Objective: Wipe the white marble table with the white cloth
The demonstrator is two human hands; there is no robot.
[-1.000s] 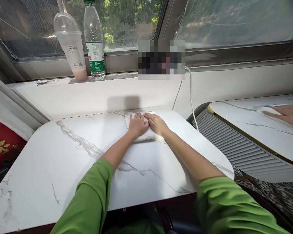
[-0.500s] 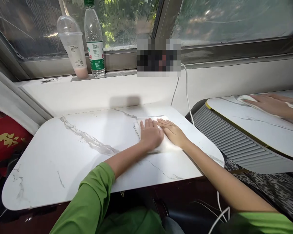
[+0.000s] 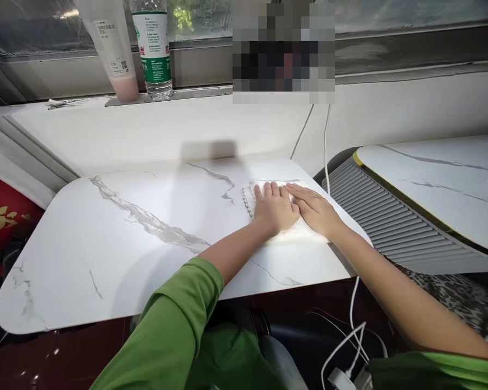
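Observation:
A white cloth (image 3: 296,236) with a stitched edge lies flat on the white marble-patterned tabletop (image 3: 85,238), right of its middle. My left hand (image 3: 274,208) presses down on the cloth with its fingers stretched out. Beside it my right hand (image 3: 315,210) also lies flat on the cloth, fingers extended to the left, its fingertips close to my left hand. Neither hand is wrapped round anything. Part of the cloth is hidden beneath both palms.
On the window sill stand a plastic cup (image 3: 113,59) with a pink remnant and a water bottle (image 3: 153,51). A white cable (image 3: 327,146) hangs behind the table's right end. A second marble-patterned table (image 3: 439,179) stands at right. A red bag-like item (image 3: 4,216) is at left.
Both my hands and the cloth have slid right across the tabletop. The camera view has tilted lower. Another person's hands with a cloth on the right-hand table have left the view.

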